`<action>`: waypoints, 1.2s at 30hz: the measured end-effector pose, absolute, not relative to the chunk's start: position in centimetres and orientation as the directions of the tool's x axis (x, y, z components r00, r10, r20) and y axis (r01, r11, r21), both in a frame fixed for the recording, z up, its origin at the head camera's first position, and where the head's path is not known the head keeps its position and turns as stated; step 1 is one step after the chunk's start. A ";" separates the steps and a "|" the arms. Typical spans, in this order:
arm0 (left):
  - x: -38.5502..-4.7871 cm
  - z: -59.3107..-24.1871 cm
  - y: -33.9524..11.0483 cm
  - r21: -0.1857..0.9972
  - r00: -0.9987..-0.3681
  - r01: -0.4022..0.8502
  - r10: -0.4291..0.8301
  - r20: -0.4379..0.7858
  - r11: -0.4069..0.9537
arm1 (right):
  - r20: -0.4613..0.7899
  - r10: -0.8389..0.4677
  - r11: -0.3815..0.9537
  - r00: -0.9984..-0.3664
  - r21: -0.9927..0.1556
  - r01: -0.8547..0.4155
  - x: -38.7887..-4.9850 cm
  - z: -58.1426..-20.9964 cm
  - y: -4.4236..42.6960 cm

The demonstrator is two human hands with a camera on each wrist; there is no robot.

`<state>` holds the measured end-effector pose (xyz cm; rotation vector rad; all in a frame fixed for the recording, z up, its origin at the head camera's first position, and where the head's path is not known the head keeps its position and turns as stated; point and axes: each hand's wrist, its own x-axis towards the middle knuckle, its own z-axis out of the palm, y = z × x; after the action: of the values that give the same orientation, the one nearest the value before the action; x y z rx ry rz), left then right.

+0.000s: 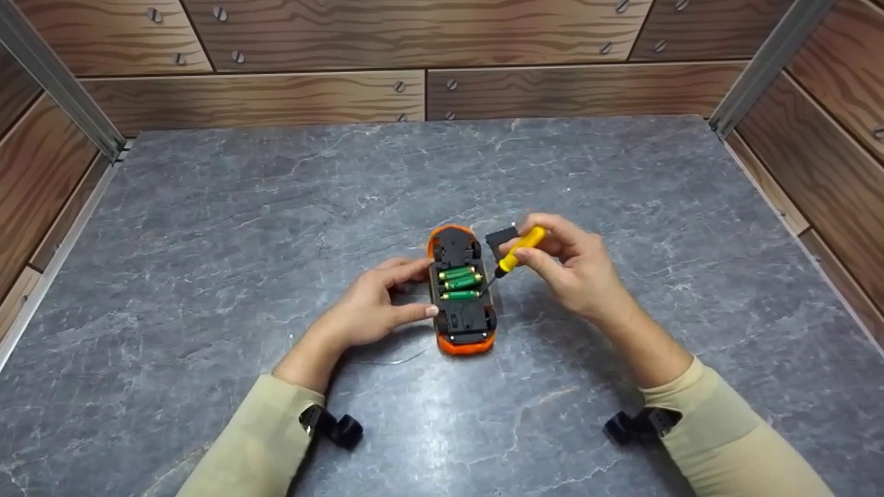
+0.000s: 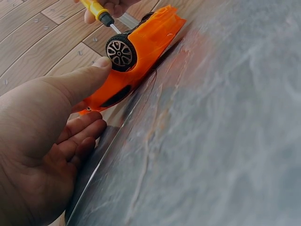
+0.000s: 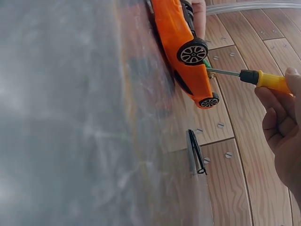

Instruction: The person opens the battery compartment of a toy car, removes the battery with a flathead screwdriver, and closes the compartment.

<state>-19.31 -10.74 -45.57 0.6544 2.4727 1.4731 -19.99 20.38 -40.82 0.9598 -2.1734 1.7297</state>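
On the table (image 1: 207, 207), an upturned orange car (image 1: 466, 320) shows three batteries (image 1: 460, 282), apparently.

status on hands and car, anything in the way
Left hand against side of car. Right hand holding screwdriver, tip by batteries. Car upside down, batteries exposed. Black piece beside it, apparently not blocking.

The grey tabletop (image 1: 276, 193) has pale, marble-like veins, with a bright glare on the near side of the toy car (image 1: 464, 315). That orange car lies on it wheels up. A small black piece (image 1: 500, 237), partly hidden, lies just right of the car's far end.
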 end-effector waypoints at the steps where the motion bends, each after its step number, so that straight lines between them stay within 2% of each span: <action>1: -19.3 -45.5 -10.8 0.871 -0.885 0.276 0.461 0.065 0.407 | 0.527 -0.358 0.094 -0.771 -0.801 -0.591 -20.0 -40.9 20.4; 8: -19.2 -45.5 -10.7 0.865 -0.882 0.289 0.464 0.075 0.410 | 0.509 -0.340 0.016 -0.791 -0.837 -0.546 -19.8 -41.1 20.6; 15: -19.3 -45.3 -10.7 0.864 -0.879 0.301 0.470 0.086 0.405 | 0.487 -0.318 0.051 -0.813 -0.848 -0.528 -19.8 -41.2 20.9; 36: -19.3 -45.6 -10.8 0.875 -0.879 0.293 0.468 0.088 0.386 | 0.475 -0.296 -0.030 -0.829 -0.872 -0.489 -20.5 -41.9 21.5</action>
<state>-19.27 -10.79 -45.57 0.6847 2.4665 1.5010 -20.52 21.46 -41.91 0.8512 -2.0801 1.9805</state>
